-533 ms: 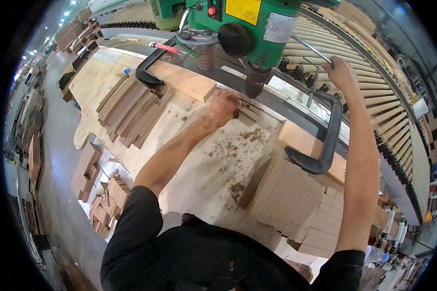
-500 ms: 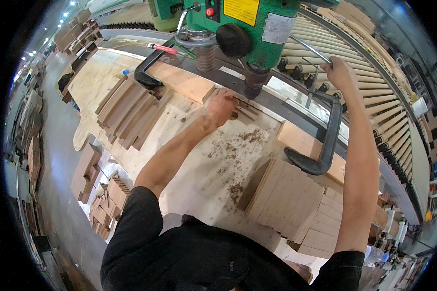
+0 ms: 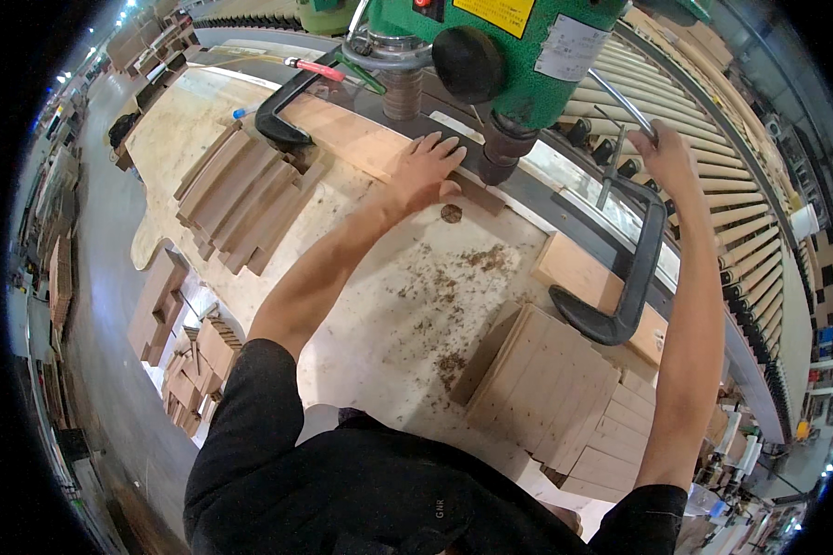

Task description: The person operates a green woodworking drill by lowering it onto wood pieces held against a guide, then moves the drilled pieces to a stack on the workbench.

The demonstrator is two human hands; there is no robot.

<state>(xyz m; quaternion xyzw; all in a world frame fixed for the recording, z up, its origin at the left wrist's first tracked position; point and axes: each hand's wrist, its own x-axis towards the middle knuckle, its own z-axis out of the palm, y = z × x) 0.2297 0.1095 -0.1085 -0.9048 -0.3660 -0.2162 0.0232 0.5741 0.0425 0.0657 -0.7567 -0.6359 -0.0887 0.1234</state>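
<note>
The wooden strip point(image 3: 481, 197) lies along the bench's back edge, near the chuck point(image 3: 502, 153); your left hand point(image 3: 424, 171) covers its left end, so you cannot read its full length. That hand is palm down, fingers stretched apart toward the back; whether the palm or thumb presses on the strip is hidden. From this angle, you cannot tell whether the chuck's tip meets the wood. Your right hand point(image 3: 668, 155) is closed around the lever point(image 3: 623, 100), its end lost inside your fist. The green drill head point(image 3: 546, 79) above is cut off by the upper edge. Just beside your left hand runs a pale board point(image 3: 342, 137) under a black clamp point(image 3: 276, 120). In front of you, brown shavings point(image 3: 449, 277) scatter over the bench point(image 3: 361, 296), and stacked blocks point(image 3: 546, 384) sit right, partly behind your forearm.
</note>
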